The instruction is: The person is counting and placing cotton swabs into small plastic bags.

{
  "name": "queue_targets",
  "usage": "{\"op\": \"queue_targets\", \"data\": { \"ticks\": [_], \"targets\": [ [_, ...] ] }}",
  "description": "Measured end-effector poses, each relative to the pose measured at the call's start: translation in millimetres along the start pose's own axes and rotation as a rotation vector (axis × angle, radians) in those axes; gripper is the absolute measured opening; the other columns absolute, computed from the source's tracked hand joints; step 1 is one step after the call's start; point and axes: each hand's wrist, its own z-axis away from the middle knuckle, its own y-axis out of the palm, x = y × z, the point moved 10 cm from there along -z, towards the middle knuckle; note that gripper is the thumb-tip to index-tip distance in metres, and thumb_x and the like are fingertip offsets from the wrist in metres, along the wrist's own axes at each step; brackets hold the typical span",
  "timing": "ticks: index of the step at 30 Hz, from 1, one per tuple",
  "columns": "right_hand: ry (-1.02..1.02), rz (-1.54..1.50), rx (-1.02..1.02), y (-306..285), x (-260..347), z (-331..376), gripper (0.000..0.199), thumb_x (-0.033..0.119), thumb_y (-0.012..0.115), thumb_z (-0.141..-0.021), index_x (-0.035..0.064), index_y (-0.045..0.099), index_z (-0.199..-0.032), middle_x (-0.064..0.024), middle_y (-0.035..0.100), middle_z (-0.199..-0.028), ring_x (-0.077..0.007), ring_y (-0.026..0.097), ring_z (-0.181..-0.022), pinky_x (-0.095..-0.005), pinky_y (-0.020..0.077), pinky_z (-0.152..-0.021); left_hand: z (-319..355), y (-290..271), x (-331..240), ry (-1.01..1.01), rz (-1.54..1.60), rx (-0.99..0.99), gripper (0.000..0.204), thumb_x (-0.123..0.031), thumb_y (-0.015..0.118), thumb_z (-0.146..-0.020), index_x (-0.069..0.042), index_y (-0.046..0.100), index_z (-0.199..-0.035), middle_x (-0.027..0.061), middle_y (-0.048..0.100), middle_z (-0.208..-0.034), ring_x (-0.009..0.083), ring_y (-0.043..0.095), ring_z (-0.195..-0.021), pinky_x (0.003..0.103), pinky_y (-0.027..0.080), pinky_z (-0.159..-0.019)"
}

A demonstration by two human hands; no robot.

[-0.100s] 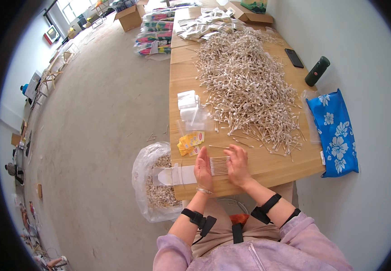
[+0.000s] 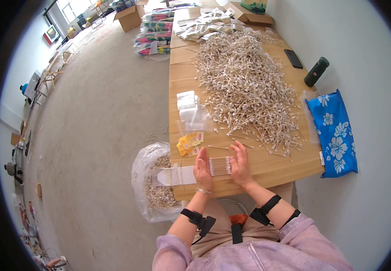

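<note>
A neat row of cotton swabs (image 2: 220, 165) lies side by side on the wooden table, at its near edge. My left hand (image 2: 203, 169) stands on edge at the row's left end, fingers stretched out. At the opposite end, my right hand (image 2: 240, 166) has its palm against the swab tips, fingers extended. Neither hand has its fingers wrapped round anything. One loose cotton swab (image 2: 218, 147) lies just beyond the row. Left of my left hand is a white strip (image 2: 185, 175) with a clear plastic piece at its outer end.
A large heap of cotton swabs (image 2: 245, 86) covers the table's middle. Yellow cards (image 2: 189, 142) and clear plastic bags (image 2: 191, 113) lie at the left edge. A blue flowered pack (image 2: 337, 135), dark bottle (image 2: 316, 72) and phone (image 2: 293, 58) line the right. A plastic sack (image 2: 140, 180) of swabs stands below.
My right hand's fingers have straightened, and its palm has settled against the right end of the swab row. The left hand has stayed in place.
</note>
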Motion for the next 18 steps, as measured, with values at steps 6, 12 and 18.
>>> {"op": "queue_targets", "data": {
  "ticks": [6, 12, 18],
  "targets": [
    [0.159, -0.498, 0.037, 31, -15, 7, 0.039, 0.010, 0.048, -0.089, -0.0015, 0.045, -0.126, -0.0174, 0.032, -0.146, -0.0312, 0.029, -0.136, -0.0388, 0.0213, -0.112, -2, 3, -1, 0.007, -0.051, 0.024, 0.054, -0.035, 0.035, -0.102, 0.005, 0.034, -0.139, 0.0144, 0.037, -0.144, 0.0222, 0.032, -0.136, 0.034, 0.022, -0.114],
    [0.136, -0.424, 0.062, 15, -12, 2, 0.042, 0.009, 0.048, -0.088, -0.0016, 0.044, -0.128, -0.0178, 0.034, -0.145, -0.0310, 0.028, -0.138, -0.0385, 0.0216, -0.112, -7, 4, -1, 0.013, -0.050, 0.031, 0.053, -0.035, 0.035, -0.102, 0.005, 0.035, -0.138, 0.0141, 0.038, -0.143, 0.0220, 0.033, -0.135, 0.034, 0.024, -0.113],
    [-0.088, 0.115, 0.020, -42, 23, -5, 0.036, 0.006, 0.052, -0.086, -0.0010, 0.053, -0.121, -0.0177, 0.048, -0.132, -0.0275, 0.046, -0.123, -0.0372, 0.0361, -0.102, -9, 0, 1, 0.011, 0.040, -0.003, 0.049, -0.031, 0.037, -0.102, 0.003, 0.037, -0.137, 0.0135, 0.041, -0.142, 0.0218, 0.036, -0.133, 0.035, 0.025, -0.113]
  ]
}}
